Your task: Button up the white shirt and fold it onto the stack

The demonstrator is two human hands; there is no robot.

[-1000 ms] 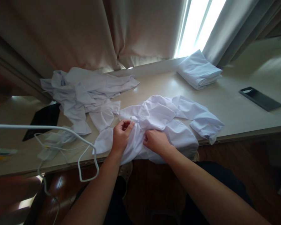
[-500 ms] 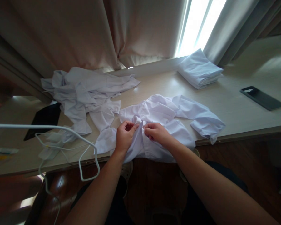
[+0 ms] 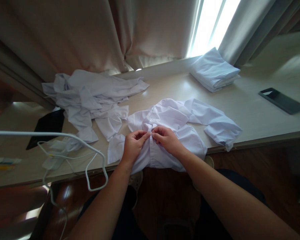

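Note:
A white shirt (image 3: 165, 115) lies spread at the front of the table, its lower part reaching over the edge and its sleeves out to both sides. My left hand (image 3: 135, 143) pinches the front placket from the left. Opposite it, my right hand (image 3: 166, 140) is closed on the same strip of cloth, the fingertips of both hands almost meeting. A button (image 3: 151, 120) shows on the placket just above my fingers. Whatever lies between the fingertips is hidden.
Crumpled white shirts (image 3: 90, 90) lie at the back left. A folded white stack (image 3: 215, 71) sits by the window, a phone (image 3: 282, 100) to its right. On the left are a black flat object (image 3: 46, 128), a power strip (image 3: 53, 160) with cables, and a white bent tube (image 3: 65, 135).
My right hand has moved slightly left, bringing its fingertips up to my left hand's at the placket. The button above them now shows clearly.

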